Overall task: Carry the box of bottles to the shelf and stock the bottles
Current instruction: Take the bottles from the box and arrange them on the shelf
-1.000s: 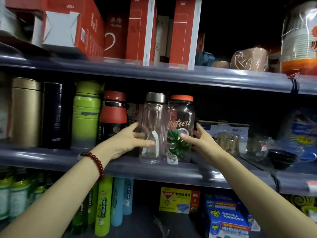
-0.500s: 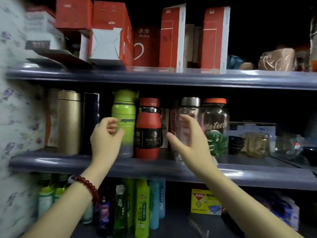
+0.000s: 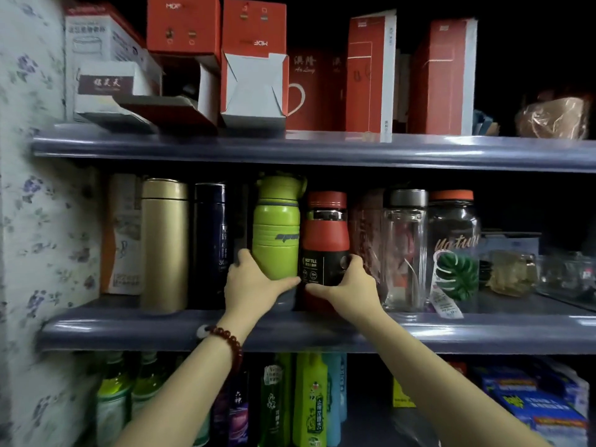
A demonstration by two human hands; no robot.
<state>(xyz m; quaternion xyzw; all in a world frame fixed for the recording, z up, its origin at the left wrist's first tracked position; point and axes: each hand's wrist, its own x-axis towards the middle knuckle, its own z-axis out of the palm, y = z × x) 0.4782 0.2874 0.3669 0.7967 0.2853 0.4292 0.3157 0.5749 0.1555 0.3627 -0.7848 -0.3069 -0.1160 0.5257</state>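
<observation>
On the middle shelf [image 3: 129,327] stands a row of bottles. My left hand [image 3: 251,285] wraps the base of the green bottle [image 3: 275,233]. My right hand [image 3: 351,288] grips the lower part of the red and black bottle [image 3: 325,240] beside it. Both bottles stand upright on the shelf. Left of them are a gold flask [image 3: 164,243] and a dark blue flask [image 3: 211,243]. To the right stand a clear glass bottle [image 3: 404,250] with a grey cap and a wide clear jar [image 3: 454,250] with an orange lid. No box of bottles is in view.
The top shelf [image 3: 322,150] carries red and white cartons [image 3: 254,66]. Glassware [image 3: 512,272] sits at the right of the middle shelf. Green and blue plastic bottles [image 3: 309,401] fill the lower shelf. A flowered wall [image 3: 32,221] closes the left side.
Both hands left the clear bottle and the jar and moved left. They now hold the green bottle and the red and black bottle. The camera also turned left.
</observation>
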